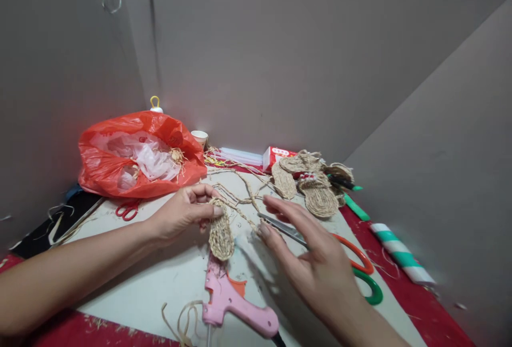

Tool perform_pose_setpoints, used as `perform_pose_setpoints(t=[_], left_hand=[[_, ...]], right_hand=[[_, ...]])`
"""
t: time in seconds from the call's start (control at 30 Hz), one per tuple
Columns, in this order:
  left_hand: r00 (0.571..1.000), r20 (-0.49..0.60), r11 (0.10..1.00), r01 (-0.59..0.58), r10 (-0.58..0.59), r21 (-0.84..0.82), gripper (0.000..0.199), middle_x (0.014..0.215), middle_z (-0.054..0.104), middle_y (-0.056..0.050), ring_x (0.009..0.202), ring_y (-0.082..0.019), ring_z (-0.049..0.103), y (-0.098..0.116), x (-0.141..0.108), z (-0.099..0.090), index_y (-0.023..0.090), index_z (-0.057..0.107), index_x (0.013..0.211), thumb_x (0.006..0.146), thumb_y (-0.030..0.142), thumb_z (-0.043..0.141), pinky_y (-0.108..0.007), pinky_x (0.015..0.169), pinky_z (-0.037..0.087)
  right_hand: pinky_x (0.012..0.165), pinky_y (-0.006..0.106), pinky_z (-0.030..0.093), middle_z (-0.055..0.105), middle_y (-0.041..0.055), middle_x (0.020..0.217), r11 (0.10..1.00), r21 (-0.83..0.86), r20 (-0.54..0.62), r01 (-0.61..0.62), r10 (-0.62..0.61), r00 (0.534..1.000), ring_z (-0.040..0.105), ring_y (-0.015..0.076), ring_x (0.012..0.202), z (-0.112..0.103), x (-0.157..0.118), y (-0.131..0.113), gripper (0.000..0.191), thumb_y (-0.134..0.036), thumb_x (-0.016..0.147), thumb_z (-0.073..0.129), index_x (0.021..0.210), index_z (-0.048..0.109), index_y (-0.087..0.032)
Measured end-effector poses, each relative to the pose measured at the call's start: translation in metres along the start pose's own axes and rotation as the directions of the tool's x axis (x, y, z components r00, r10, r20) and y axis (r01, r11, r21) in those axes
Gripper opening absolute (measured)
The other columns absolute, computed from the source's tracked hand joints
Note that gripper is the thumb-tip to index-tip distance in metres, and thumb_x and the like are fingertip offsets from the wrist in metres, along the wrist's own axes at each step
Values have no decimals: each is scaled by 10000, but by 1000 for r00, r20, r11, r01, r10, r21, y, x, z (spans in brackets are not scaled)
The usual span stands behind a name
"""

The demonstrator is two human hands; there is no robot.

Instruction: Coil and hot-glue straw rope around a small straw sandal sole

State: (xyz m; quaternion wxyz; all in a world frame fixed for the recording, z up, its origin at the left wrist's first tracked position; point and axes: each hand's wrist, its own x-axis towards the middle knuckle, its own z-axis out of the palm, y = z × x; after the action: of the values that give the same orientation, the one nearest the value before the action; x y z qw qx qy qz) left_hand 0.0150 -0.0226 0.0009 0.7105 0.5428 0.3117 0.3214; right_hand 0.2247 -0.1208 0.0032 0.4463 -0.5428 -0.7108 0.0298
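My left hand (188,208) pinches a small oval sole of coiled straw cord (222,232) by its upper end, thumb on top. A loose straw cord (244,216) runs from the sole toward my right hand (308,245). That hand is held with thumb and fingers apart; the cord passes close to the thumb tip, and I cannot tell whether they touch. Behind the right hand lie scissors (288,230) with an orange and a green handle, partly hidden by it. Below the sole, a pink glue gun (236,301) lies on the white board (160,288).
A red plastic bag (96,168) stands at the back left, small red scissors (127,210) before it. Finished straw soles (320,198) pile up at the back right near a red-and-white box (276,158). Glue sticks (242,156), a cup (199,137) and a green-striped roll (402,253) lie around the edges.
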Motion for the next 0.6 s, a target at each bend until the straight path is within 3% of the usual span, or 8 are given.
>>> perform_pose_setpoints(t=[0.07, 0.13, 0.17, 0.2, 0.27, 0.47, 0.6], left_hand=[[1000, -15, 1000, -4, 4, -7, 281, 603, 553, 77, 460, -45, 454, -1, 5, -4, 171, 561, 847, 690, 226, 788, -185, 458, 346], [1000, -24, 1000, -4, 4, -10, 264, 592, 547, 82, 459, -43, 450, -3, 7, -6, 172, 562, 830, 686, 212, 780, -188, 463, 333], [1000, -30, 1000, 0, 0, -6, 258, 588, 546, 83, 459, -42, 446, -3, 8, -7, 170, 563, 820, 684, 210, 779, -189, 465, 330], [999, -35, 1000, 5, -5, 0, 258, 587, 546, 83, 458, -42, 443, -4, 8, -7, 169, 564, 814, 680, 211, 780, -191, 466, 329], [999, -41, 1000, 14, -13, 13, 271, 579, 540, 84, 452, -41, 431, -4, 7, -7, 167, 564, 817, 671, 223, 787, -194, 464, 330], [1000, -20, 1000, -7, 7, 25, 293, 583, 527, 80, 460, -46, 423, -3, 2, -5, 166, 565, 829, 667, 246, 795, -202, 465, 342], [1000, -25, 1000, -18, 19, 22, 283, 582, 525, 78, 472, -45, 420, 0, 1, -5, 163, 571, 837, 670, 229, 790, -196, 465, 342]], right_hand=[[819, 383, 539, 719, 114, 1044, 973, -109, 51, 206, -201, 978, 674, 250, 944, -6, -11, -3, 249, -205, 879, 582, 1125, 615, -222], [736, 355, 543, 739, 93, 939, 929, -115, 247, 352, -317, 916, 684, 237, 828, -3, -28, -6, 218, -205, 841, 584, 1057, 617, -219], [675, 339, 541, 745, 81, 921, 912, -132, 387, 388, -313, 867, 684, 225, 767, 2, -38, -7, 231, -211, 808, 597, 1036, 626, -210], [641, 353, 536, 755, 87, 929, 883, -201, 445, 423, -303, 843, 690, 241, 748, 8, -47, -8, 296, -208, 762, 603, 1056, 630, -181], [615, 377, 518, 767, 88, 972, 802, -332, 464, 497, -321, 826, 700, 274, 770, 21, -64, -6, 383, -199, 699, 605, 1079, 631, -155], [606, 325, 503, 755, 94, 947, 737, -438, 542, 515, -240, 805, 694, 238, 741, 42, -74, 1, 458, -128, 711, 594, 1169, 584, -123], [561, 243, 507, 743, 57, 891, 840, -306, 573, 448, -213, 791, 698, 193, 685, 37, -69, 4, 435, -56, 740, 544, 1153, 570, -192]])
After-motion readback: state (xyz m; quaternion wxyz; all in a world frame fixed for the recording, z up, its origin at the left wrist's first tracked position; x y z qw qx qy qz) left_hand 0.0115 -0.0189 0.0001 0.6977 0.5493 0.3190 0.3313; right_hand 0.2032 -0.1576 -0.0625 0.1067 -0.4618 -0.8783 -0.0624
